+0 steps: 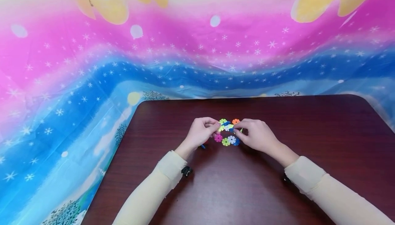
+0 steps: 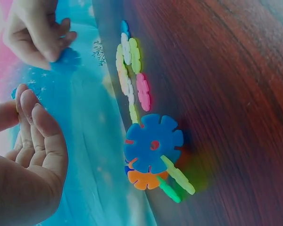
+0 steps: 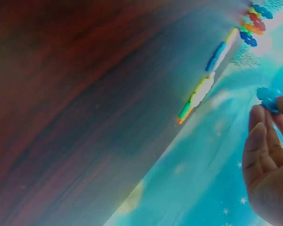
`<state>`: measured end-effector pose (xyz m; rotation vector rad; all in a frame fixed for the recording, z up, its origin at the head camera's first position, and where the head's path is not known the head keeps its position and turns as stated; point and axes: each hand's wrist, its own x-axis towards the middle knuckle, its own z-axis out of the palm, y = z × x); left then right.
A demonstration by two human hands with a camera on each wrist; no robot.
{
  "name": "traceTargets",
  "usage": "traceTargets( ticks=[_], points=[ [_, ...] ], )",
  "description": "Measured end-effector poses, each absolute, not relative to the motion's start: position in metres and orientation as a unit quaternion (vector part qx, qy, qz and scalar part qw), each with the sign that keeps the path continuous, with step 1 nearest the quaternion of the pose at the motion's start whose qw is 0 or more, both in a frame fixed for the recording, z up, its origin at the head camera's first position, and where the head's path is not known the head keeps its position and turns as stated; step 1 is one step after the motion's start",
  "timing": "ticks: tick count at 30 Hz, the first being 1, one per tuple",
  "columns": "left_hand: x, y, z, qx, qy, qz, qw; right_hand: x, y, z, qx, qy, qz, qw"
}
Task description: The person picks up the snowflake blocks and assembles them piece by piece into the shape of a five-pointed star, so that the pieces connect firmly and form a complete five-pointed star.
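Note:
My left hand [image 1: 202, 132] pinches a blue notched plastic disc between thumb and fingertips; the fingers hide most of it in the left wrist view. Facing it, my right hand [image 1: 258, 135] pinches another blue notched disc [image 3: 268, 99] by its edge. Both hands are raised above the table, close together, with a small gap between their fingertips. Beneath them lies a chain of joined discs, including a pink disc [image 1: 218, 138], a yellow-green disc [image 1: 226, 141] and a white disc [image 1: 231, 139]. An orange disc [image 1: 236, 121] is at the far side.
Beside the left hand stands a joined cluster with a large blue disc [image 2: 155, 139], an orange disc [image 2: 145, 180] and yellow and green ones. The dark wooden table [image 1: 234, 190] ends at a patterned pink and blue cloth [image 1: 197, 57] behind it.

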<state>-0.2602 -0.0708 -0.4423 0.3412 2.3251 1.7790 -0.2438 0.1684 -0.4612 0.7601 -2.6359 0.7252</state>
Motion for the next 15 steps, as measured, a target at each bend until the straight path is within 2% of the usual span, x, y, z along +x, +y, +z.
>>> traceTargets(
  ticks=[5, 15],
  points=[
    [-0.259, -0.068, -0.442, 0.118, 0.783, 0.604, 0.097, -0.235, 0.171, -0.455, 0.281, -0.895, 0.286, 0.196],
    [-0.254, -0.058, -0.440, 0.117, 0.773, 0.615, 0.100, -0.224, 0.170, -0.454, 0.312, -0.861, 0.314, 0.249]
  ],
)
